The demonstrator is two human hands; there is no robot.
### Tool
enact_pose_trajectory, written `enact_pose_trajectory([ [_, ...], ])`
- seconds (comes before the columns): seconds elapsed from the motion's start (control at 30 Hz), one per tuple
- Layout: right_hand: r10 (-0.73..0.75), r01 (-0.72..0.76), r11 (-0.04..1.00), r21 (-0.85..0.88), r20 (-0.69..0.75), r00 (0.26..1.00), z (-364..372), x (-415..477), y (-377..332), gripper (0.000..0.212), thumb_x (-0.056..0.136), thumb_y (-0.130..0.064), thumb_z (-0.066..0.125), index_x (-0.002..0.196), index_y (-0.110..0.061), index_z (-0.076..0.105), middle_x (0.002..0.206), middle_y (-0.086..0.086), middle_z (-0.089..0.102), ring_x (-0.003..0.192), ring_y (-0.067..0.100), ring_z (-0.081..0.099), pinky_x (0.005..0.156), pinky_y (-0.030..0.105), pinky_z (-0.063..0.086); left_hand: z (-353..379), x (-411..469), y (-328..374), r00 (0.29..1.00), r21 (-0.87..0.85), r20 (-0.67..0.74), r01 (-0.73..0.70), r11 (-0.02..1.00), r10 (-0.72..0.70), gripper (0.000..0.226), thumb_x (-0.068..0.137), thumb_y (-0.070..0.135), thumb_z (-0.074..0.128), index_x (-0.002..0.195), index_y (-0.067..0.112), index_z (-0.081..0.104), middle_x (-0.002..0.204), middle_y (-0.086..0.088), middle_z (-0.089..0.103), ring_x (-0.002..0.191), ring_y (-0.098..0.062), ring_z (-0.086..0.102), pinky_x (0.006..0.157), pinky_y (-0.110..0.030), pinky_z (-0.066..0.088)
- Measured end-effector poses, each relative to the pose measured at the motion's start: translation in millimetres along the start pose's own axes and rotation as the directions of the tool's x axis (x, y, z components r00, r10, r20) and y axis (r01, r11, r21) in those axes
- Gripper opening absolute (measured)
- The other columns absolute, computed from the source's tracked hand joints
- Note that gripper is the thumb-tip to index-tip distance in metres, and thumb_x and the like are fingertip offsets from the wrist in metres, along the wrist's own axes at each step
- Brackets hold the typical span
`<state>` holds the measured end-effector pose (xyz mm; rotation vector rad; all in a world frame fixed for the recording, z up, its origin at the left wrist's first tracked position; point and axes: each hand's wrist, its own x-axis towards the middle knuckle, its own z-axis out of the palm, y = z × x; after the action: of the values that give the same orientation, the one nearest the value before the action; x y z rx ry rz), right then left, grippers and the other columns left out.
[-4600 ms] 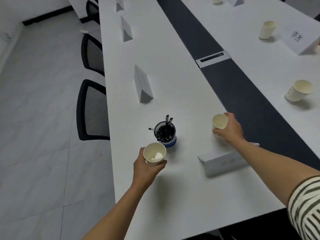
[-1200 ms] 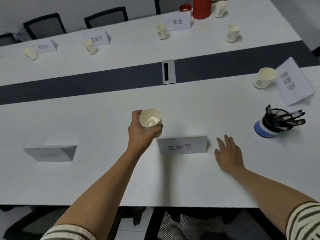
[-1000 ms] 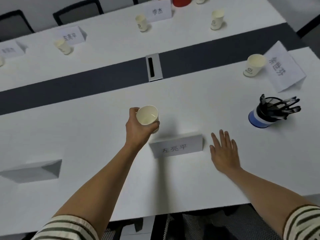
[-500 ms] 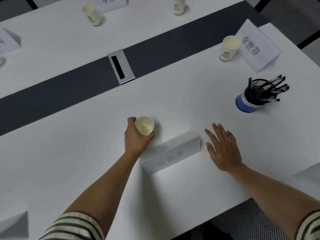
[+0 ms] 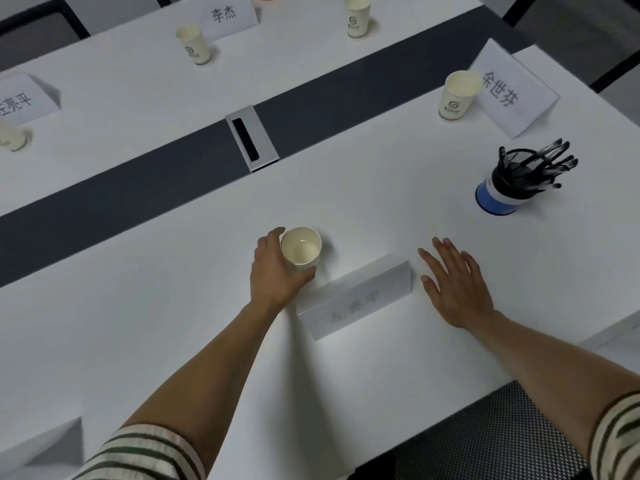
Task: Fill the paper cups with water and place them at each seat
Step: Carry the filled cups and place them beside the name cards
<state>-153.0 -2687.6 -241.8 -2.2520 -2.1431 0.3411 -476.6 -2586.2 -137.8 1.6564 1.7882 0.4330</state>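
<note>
- A person's left hand (image 5: 273, 271) grips a paper cup (image 5: 300, 250), fingers and thumb curled round its wall, on the near half of a long white table (image 5: 156, 341). The cup stands upright just beyond the left end of a folded name card (image 5: 356, 299).
- The cup's inside shows pale with a small glint; how much water it holds cannot be told.
- The right hand (image 5: 457, 285) lies palm down on the table just right of the name card, fingers straight and spread, holding nothing.
- At far right, a second cup (image 5: 459, 95) with a green logo stands upright just beside a right card (image 5: 512, 90); its contents cannot be made out.
- Nearer, a black mesh pen pot (image 5: 498, 192) with a blue and white band at its base holds a bunch of black pens (image 5: 540, 168) leaning right.
- On the far half stand three more cups: a middle cup (image 5: 194, 45) next to a far card (image 5: 227, 13), a logo cup (image 5: 358, 15) to its right, and an edge cup (image 5: 12, 136) at the left by a left card (image 5: 24, 102).
- A dark strip (image 5: 138, 192) runs along the table between the two white halves, with a silver cable hatch (image 5: 252, 140) set into it.
- A mesh seat (image 5: 485, 441) shows below the near edge at right, a dark chair (image 5: 38, 19) beyond the far side at top left.
- Both arms wear striped sleeves (image 5: 138, 455).
</note>
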Motion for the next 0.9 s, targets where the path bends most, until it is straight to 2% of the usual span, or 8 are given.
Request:
enact_pose_trajectory([
  [0.1, 0.036, -0.036, 0.999, -0.007, 0.077, 0.996, -9.7, -1.2, -5.3, 0.062, 0.099, -0.05, 0.015, 0.155, -0.026, 0.024, 0.164, 0.004, 0.015, 0.151, 0.021, 0.012, 0.12, 0.044, 0.017, -24.5, -13.6, 9.5, 0.995, 0.131, -0.044, -0.084, 0.988, 0.09, 0.075, 0.071, 0.038, 0.082, 0.135, 0.019, 0.047, 0.137, -0.002, 0.046, 0.123, -0.023, 0.047, 0.093, -0.037, 0.044],
  [0.17, 0.066, -0.072, 0.997, 0.03, 0.155, 0.986, -24.7, -2.3, -6.7, 0.057, 0.101, -0.046, 0.027, 0.155, -0.026, 0.024, 0.164, 0.002, 0.011, 0.151, 0.019, 0.009, 0.119, 0.04, 0.016, -36.4, -19.4, 20.9, 0.99, 0.187, -0.069, -0.112, 0.976, 0.127, 0.064, 0.076, 0.038, 0.079, 0.129, 0.016, 0.052, 0.134, -0.004, 0.05, 0.12, -0.024, 0.05, 0.09, -0.037, 0.046],
  [0.23, 0.107, -0.129, 0.987, 0.096, 0.211, 0.972, -49.6, -13.4, -2.0, 0.051, 0.101, -0.038, 0.041, 0.15, -0.022, 0.036, 0.159, 0.002, 0.026, 0.146, 0.019, 0.024, 0.114, 0.036, 0.025, -42.2, -30.7, 42.8, 0.984, 0.207, -0.073, -0.145, 0.968, 0.164, 0.052, 0.081, 0.036, 0.075, 0.124, 0.014, 0.056, 0.126, -0.005, 0.056, 0.112, -0.024, 0.055, 0.086, -0.036, 0.046],
  [0.3, 0.161, -0.187, 0.973, 0.134, 0.18, 0.97, -76.2, -41.8, 15.5, 0.043, 0.1, -0.035, 0.045, 0.14, -0.02, 0.049, 0.144, 0.002, 0.047, 0.13, 0.021, 0.046, 0.104, 0.033, 0.038, -38.2, -54.8, 75.3, 0.978, 0.217, -0.061, -0.18, 0.959, 0.198, 0.041, 0.085, 0.034, 0.07, 0.12, 0.015, 0.059, 0.116, -0.004, 0.062, 0.101, -0.022, 0.059, 0.079, -0.033, 0.047],
  [0.37, 0.177, -0.205, 0.967, 0.152, 0.181, 0.967, -87.6, -50.3, 22.8, 0.038, 0.099, -0.035, 0.047, 0.134, -0.02, 0.055, 0.132, 0.001, 0.055, 0.117, 0.021, 0.056, 0.095, 0.032, 0.044, -32.1, -63.4, 91.3, 0.983, 0.225, -0.026, -0.169, 0.959, 0.18, 0.035, 0.088, 0.034, 0.066, 0.117, 0.016, 0.06, 0.107, -0.002, 0.065, 0.093, -0.02, 0.061, 0.076, -0.032, 0.048],
  [0.53, 0.22, -0.228, 0.963, 0.147, 0.065, 0.973, -142.9, -133.9, 91.6, 0.035, 0.099, -0.035, 0.048, 0.128, -0.02, 0.06, 0.128, 0.0, 0.061, 0.111, 0.021, 0.059, 0.089, 0.032, 0.047, 21.6, -135.9, 164.1, 0.945, 0.246, 0.089, -0.326, 0.913, 0.314, 0.032, 0.087, 0.037, 0.064, 0.112, 0.017, 0.061, 0.098, -0.001, 0.068, 0.089, -0.021, 0.063, 0.073, -0.033, 0.051],
  [0.67, 0.265, -0.259, 0.949, 0.18, -0.011, 0.964, -178.4, -207.7, 154.8, 0.033, 0.097, -0.03, 0.05, 0.122, -0.016, 0.065, 0.119, 0.002, 0.067, 0.105, 0.023, 0.063, 0.084, 0.033, 0.05, 79.0, -193.4, 220.9, 0.91, 0.266, 0.225, -0.401, 0.877, 0.348, 0.034, 0.087, 0.038, 0.065, 0.114, 0.018, 0.06, 0.098, -0.002, 0.068, 0.092, -0.023, 0.062, 0.074, -0.033, 0.049],
  [0.9, 0.459, -0.433, 0.88, 0.196, -0.113, 0.881, -227.2, -348.1, 283.3, 0.021, 0.094, -0.029, 0.054, 0.103, -0.02, 0.071, 0.101, 0.001, 0.07, 0.094, 0.026, 0.063, 0.071, 0.029, 0.045, 196.4, -289.5, 329.1, 0.788, 0.264, 0.452, -0.566, 0.781, 0.419, 0.034, 0.085, 0.042, 0.063, 0.111, 0.022, 0.058, 0.104, -0.003, 0.065, 0.098, -0.022, 0.058, 0.077, -0.034, 0.046],
])
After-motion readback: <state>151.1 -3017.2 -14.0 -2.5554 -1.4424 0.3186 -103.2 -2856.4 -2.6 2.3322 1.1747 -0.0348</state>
